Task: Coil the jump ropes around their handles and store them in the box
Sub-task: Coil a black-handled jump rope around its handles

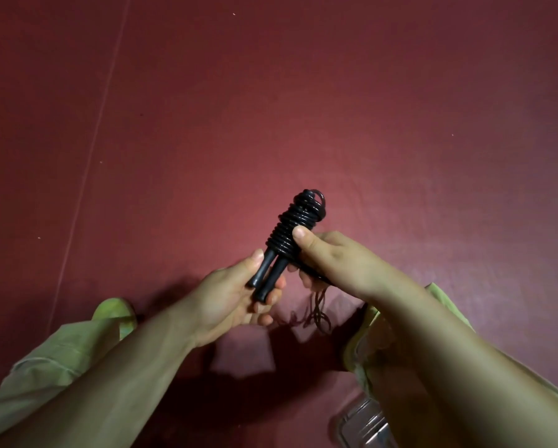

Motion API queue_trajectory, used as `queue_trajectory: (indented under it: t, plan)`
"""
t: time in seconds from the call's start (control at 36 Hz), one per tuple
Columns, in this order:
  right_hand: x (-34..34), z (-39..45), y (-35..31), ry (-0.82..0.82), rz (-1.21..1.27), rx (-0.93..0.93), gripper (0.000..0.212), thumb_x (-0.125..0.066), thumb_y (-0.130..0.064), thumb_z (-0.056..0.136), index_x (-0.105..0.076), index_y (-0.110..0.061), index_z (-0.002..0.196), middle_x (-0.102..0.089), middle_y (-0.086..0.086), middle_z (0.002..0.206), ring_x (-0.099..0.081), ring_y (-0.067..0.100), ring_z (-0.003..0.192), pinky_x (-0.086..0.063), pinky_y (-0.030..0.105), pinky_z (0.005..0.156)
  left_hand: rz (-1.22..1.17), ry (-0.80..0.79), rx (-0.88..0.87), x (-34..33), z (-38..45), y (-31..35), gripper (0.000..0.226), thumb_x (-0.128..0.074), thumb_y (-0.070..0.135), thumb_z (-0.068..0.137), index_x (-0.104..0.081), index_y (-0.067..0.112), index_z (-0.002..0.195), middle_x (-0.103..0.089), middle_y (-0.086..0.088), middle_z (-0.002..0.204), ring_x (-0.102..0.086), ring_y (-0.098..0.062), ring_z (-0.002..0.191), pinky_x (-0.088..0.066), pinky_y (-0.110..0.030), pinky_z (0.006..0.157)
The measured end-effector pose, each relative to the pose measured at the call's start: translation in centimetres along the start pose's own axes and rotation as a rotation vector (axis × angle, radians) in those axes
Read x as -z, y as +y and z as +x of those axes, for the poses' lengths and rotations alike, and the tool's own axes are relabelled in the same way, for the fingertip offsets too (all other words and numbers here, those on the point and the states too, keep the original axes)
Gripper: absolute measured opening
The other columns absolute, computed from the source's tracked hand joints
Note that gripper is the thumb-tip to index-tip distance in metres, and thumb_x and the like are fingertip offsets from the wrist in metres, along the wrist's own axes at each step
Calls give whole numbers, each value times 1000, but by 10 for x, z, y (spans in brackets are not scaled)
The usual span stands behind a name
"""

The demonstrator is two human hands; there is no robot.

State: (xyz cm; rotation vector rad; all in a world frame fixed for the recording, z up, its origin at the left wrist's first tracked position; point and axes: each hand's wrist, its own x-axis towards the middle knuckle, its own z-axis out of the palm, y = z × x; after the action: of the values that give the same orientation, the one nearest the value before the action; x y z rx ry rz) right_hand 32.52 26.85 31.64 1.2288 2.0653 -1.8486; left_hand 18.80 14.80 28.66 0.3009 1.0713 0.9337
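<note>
A black jump rope (295, 223) is held above the red floor, its cord wound in tight turns around the upper half of its two black handles (268, 274). My left hand (239, 295) grips the bare lower ends of the handles. My right hand (329, 257) presses its thumb on the coil's right side and holds the loose cord. A blurred tail of cord (316, 313) hangs below the right hand. A clear plastic box (361, 421) lies at the bottom edge, partly hidden by my right forearm.
The red floor mat (271, 108) fills the view, with a seam line (90, 156) running diagonally on the left. My knees in light green cloth (45, 357) sit at both lower sides.
</note>
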Motion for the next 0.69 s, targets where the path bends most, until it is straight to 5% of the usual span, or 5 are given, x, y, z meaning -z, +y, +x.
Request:
queue_trajectory:
  t: [0.25, 0.42, 0.5, 0.69]
  plan:
    - [-11, 3, 4, 78, -198, -180, 78, -14, -66, 93, -57, -11, 59, -65, 12, 59, -69, 21, 60, -50, 35, 78, 227, 345, -73, -6, 9, -5, 47, -34, 47, 97, -64, 12, 85, -56, 6, 61, -45, -4, 47, -46, -31, 69]
    - [-16, 2, 3, 15, -92, -165, 85, -14, -62, 96, -69, -1, 77, -65, 10, 57, -63, 20, 54, -45, 28, 59, 608, 483, -181, 7, 14, -9, 43, -40, 55, 91, -60, 18, 80, -55, 6, 72, -51, -15, 71, -44, -35, 77]
    - [-19, 1, 3, -34, 33, -195, 80, -18, -65, 94, -67, -1, 92, -66, 9, 65, -63, 21, 53, -48, 24, 52, 845, 552, -208, 10, 12, -8, 37, -39, 45, 96, -51, 15, 78, -49, 3, 70, -46, -19, 71, -39, -35, 70]
    - [-22, -1, -1, -25, 244, -204, 71, -30, -67, 89, -67, -8, 95, -64, 6, 71, -57, 16, 50, -43, 23, 45, 935, 587, -255, 7, 5, 0, 23, -58, 42, 87, -52, 20, 83, -53, 5, 77, -50, -15, 70, -38, -32, 63]
